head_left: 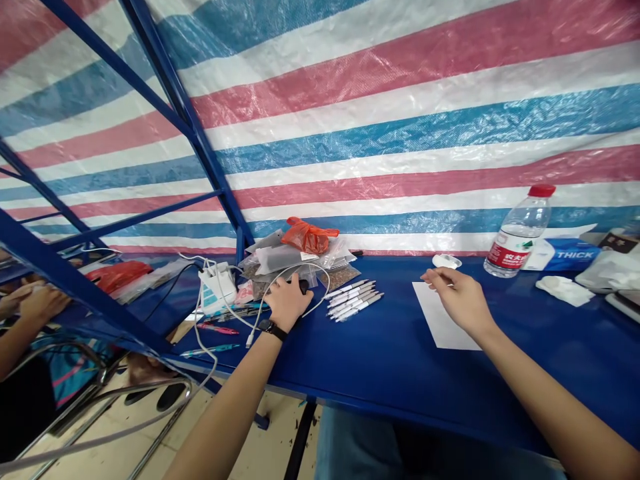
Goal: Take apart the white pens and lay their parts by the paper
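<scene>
My left hand, with a black watch on the wrist, reaches among the clutter on the blue table. Its fingers curl over a small black object, mostly hidden by the hand. Just right of it lies a row of several white pens, side by side. A white cable loops around this hand. My right hand hovers over a white sheet of paper, thumb and fingertips pinched together. Whatever may be between those fingertips is too small to make out.
Plastic bags and a red bag are piled at the back. A power strip stands left, near loose pens. At right are a water bottle, a tissue pack and crumpled tissue. Another person's hands show far left.
</scene>
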{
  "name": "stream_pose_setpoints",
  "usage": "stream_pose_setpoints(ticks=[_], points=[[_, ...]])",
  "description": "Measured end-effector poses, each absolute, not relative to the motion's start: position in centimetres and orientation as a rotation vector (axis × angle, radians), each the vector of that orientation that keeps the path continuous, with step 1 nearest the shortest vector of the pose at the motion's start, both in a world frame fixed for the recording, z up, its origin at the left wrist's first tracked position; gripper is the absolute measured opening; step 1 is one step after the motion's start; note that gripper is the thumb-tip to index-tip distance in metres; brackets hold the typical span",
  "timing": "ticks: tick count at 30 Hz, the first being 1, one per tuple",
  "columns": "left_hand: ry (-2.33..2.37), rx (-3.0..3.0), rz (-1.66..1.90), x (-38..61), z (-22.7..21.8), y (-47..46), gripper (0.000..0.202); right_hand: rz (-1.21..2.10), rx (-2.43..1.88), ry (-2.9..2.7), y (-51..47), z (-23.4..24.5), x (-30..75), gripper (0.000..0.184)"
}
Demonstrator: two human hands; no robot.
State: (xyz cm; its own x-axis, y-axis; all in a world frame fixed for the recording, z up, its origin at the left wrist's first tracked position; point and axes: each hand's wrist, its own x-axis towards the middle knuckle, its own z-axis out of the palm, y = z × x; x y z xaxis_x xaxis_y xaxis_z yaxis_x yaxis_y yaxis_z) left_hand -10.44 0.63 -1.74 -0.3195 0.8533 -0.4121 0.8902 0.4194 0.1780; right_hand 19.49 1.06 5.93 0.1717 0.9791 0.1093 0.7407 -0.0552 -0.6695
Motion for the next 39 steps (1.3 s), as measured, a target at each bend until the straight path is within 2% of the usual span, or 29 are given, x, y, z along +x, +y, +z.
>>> stream_pose_setpoints(ticks=[16,20,24,28,32,36,39], points=[[2.254,1.474,-0.068,-10.2,-1.8,1.7,0.051,0.544,-1.875,-1.618,1.0,6.4,19.3,0.042],[2.265,1.688,0.070,-7.7,-1.1,0.5,0.054,0.532,-1.864,-1.644,1.0,6.6,19.3,0.041],[1.796,2.205,0.224,-4.6,-1.0,-0.8,0.038,0.522,-1.917,-1.721,1.7,6.9,20.2,0.038],[1.592,2.305,0.184,-2.8,-1.3,-0.6,0.033,0.524,-1.943,-1.939,3.5,7.5,22.8,0.033],[1.558,2.269,0.085,-1.7,-0.9,0.7,0.032,0.323,-1.830,-2.213,4.5,8.0,26.1,0.037],[1.579,2.231,0.009,-0.5,-1.1,1.8,0.032,0.132,-1.676,-2.257,3.4,7.4,29.0,0.038],[1.659,2.293,0.167,-0.2,-2.4,2.2,0.027,0.096,-1.668,-2.287,2.3,6.3,30.6,0.027]])
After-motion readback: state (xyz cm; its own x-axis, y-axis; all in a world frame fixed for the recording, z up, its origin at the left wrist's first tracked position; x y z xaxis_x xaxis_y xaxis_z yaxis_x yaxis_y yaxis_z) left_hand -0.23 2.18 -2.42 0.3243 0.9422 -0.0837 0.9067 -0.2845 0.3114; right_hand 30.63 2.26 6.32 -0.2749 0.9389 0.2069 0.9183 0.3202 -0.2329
